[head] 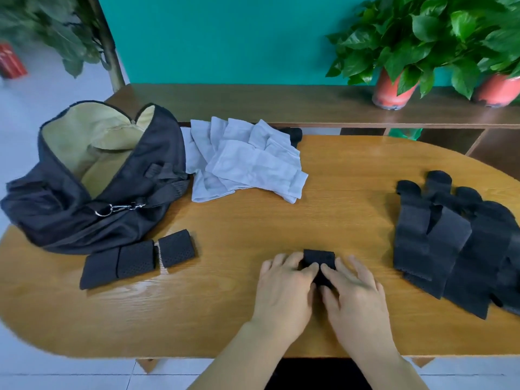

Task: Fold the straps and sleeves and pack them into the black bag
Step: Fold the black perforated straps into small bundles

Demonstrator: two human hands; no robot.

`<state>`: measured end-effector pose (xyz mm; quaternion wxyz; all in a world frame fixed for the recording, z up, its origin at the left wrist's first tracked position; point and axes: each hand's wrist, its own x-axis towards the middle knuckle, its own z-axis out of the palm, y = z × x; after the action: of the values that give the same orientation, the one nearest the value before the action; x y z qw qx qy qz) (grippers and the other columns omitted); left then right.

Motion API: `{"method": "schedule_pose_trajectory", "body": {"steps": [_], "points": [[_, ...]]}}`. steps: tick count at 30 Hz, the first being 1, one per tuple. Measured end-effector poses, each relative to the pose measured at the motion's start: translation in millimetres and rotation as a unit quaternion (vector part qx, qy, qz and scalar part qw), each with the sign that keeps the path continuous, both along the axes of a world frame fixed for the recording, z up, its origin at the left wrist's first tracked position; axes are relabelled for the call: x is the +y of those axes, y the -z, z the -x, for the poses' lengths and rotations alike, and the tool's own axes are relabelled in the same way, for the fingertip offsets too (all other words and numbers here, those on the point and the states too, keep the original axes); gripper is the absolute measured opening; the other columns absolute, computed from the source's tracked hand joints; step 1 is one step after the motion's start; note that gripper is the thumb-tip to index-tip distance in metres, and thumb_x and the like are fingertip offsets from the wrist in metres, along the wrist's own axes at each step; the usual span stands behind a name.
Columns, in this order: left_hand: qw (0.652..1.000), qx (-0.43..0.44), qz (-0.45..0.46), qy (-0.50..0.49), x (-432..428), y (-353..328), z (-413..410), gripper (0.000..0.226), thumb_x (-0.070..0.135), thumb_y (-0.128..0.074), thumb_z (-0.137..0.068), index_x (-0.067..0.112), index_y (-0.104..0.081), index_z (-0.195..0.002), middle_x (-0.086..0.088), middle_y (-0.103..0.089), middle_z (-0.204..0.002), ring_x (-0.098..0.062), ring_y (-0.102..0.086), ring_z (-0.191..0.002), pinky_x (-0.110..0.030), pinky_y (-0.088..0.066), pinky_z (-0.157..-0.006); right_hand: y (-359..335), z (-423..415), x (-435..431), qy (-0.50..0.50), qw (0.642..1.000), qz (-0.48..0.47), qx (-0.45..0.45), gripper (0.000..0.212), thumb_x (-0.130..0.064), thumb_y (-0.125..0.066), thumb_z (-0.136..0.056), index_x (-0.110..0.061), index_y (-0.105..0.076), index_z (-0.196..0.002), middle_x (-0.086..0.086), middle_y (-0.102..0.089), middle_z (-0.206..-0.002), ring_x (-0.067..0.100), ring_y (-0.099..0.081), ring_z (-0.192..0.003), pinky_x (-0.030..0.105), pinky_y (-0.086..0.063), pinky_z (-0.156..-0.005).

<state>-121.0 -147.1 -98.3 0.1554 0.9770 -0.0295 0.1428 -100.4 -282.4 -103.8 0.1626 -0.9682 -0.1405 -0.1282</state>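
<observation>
Most of the strap (319,257) being worked lies under the fingers, so only its far end and a dark sliver between the thumbs show, and how many layers it has cannot be told. It sits near the front middle of the wooden table (253,220). The left hand (284,288) and right hand (356,294) lie palm down side by side, forearms coming in from the near edge. Their forefingers meet tip to tip on top of the strap and their thumbs close in on its near part, so each hand pinches it; the other fingers spread loosely, lightly bent, over the strap's sides and the wood. To the right, a heap of loose black straps (439,249) fans out, and the frame's right edge cuts it off. Far and left of centre is a pile of pale grey sleeves (247,161), overlapping so that single pieces are hard to count; a dark item (294,133) peeks out behind it, too covered to identify. The black bag (56,215) slumps at the table's left end, its mouth open on a tan lining, with a metal clip (118,208) on its side. Just near of it, folded straps (135,258) lie in a row, touching the bag's edge. Potted plants (422,32) stand on the far shelf (253,102), cropped at the top.
</observation>
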Motion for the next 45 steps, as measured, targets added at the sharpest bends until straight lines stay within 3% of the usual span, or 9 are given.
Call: {"method": "schedule_pose_trajectory", "body": {"steps": [4, 7, 16, 19, 22, 24, 29, 36, 45], "points": [[0.999, -0.039, -0.016, -0.021, 14.2, -0.8, 8.7, 0.035, 0.035, -0.079, -0.07, 0.034, -0.074, -0.104, 0.009, -0.071, -0.101, -0.014, -0.061, -0.091, -0.029, -0.046, -0.069, -6.7, 0.4, 20.3, -0.009, 0.997, -0.033, 0.064, 0.041, -0.011, -0.077, -0.078, -0.022, -0.07, -0.117, 0.002, -0.064, -0.126, 0.023, -0.048, -0.13, 0.046, -0.043, -0.096], [0.997, -0.034, -0.037, -0.066, 37.3, 2.4, 16.8, 0.042, 0.034, -0.084, -0.062, 0.033, -0.074, -0.102, 0.009, -0.069, -0.1, -0.014, -0.058, -0.093, -0.028, -0.034, -0.073, -1.4, -1.2, 46.5, -0.055, 0.997, -0.026, 0.053, 0.045, -0.006, -0.087, -0.063, -0.018, -0.075, -0.104, 0.007, -0.072, -0.11, 0.03, -0.062, -0.112, 0.047, -0.052, -0.077], [0.979, -0.068, -0.092, -0.169, 128.2, 15.8, 34.4, 0.029, 0.029, -0.075, -0.077, 0.031, -0.07, -0.106, -0.001, -0.058, -0.131, -0.024, -0.045, -0.123, -0.044, -0.028, -0.089, -5.2, -3.7, 150.4, -0.131, 0.99, -0.009, 0.054, 0.036, -0.015, -0.088, -0.064, -0.024, -0.076, -0.096, 0.003, -0.074, -0.104, 0.028, -0.068, -0.101, 0.042, -0.054, -0.072], [0.974, -0.091, -0.098, -0.183, 150.1, 19.8, 40.3, 0.028, 0.025, -0.073, -0.078, 0.03, -0.072, -0.106, -0.003, -0.059, -0.129, -0.024, -0.044, -0.123, -0.045, -0.027, -0.091, -8.3, -2.2, 169.8, -0.136, 0.99, 0.007, 0.048, 0.034, -0.021, -0.081, -0.075, -0.027, -0.073, -0.108, 0.003, -0.07, -0.116, 0.027, -0.063, -0.111, 0.042, -0.051, -0.081], [0.971, -0.103, -0.09, -0.194, 168.5, 22.7, 47.5, 0.029, 0.028, -0.059, -0.082, 0.029, -0.072, -0.107, -0.005, -0.06, -0.13, -0.023, -0.044, -0.124, -0.044, -0.026, -0.092, -13.6, -2.0, 181.8, -0.168, 0.983, 0.014, 0.066, 0.04, -0.027, -0.048, -0.1, -0.031, -0.049, -0.14, -0.002, -0.044, -0.149, 0.022, -0.033, -0.14, 0.039, -0.031, -0.106], [0.972, -0.101, -0.074, -0.198, 177.5, 24.0, 52.9, 0.032, 0.03, -0.049, -0.086, 0.03, -0.071, -0.109, -0.005, -0.059, -0.131, -0.023, -0.044, -0.124, -0.044, -0.026, -0.092, -18.4, -1.4, 186.2, -0.179, 0.979, 0.024, 0.09, 0.042, -0.028, -0.038, -0.104, -0.033, -0.039, -0.145, -0.003, -0.034, -0.155, 0.019, -0.023, -0.144, 0.036, -0.024, -0.11], [0.97, -0.097, -0.034, -0.222, 187.6, 28.6, 60.6, 0.033, 0.021, -0.059, -0.083, 0.03, -0.07, -0.113, -0.004, -0.061, -0.128, -0.022, -0.044, -0.122, -0.05, -0.038, -0.089, -21.9, 4.3, 199.4, -0.195, 0.975, 0.042, 0.099, 0.042, -0.027, -0.036, -0.104, -0.033, -0.037, -0.146, 0.0, -0.032, -0.156, 0.022, -0.022, -0.144, 0.038, -0.023, -0.11], [0.969, -0.079, -0.026, -0.233, 188.9, 27.2, 63.3, 0.059, -0.001, -0.081, -0.064, 0.028, -0.07, -0.114, -0.007, -0.062, -0.126, -0.024, -0.046, -0.118, -0.055, -0.045, -0.081, -21.9, 6.9, 212.0, -0.21, 0.97, 0.05, 0.11, 0.043, -0.025, -0.034, -0.104, -0.034, -0.035, -0.146, 0.0, -0.031, -0.156, 0.023, -0.021, -0.143, 0.038, -0.023, -0.109], [0.975, -0.087, -0.062, -0.197, 171.8, 14.3, 59.2, 0.054, 0.005, -0.079, -0.072, 0.03, -0.068, -0.118, -0.006, -0.059, -0.131, -0.025, -0.047, -0.123, -0.053, -0.039, -0.091, -24.3, 3.2, 189.7, -0.231, 0.966, 0.009, 0.119, 0.061, -0.016, -0.041, -0.102, -0.028, -0.012, -0.154, -0.005, -0.035, -0.154, 0.016, -0.02, -0.145, 0.032, -0.019, -0.114]]}}
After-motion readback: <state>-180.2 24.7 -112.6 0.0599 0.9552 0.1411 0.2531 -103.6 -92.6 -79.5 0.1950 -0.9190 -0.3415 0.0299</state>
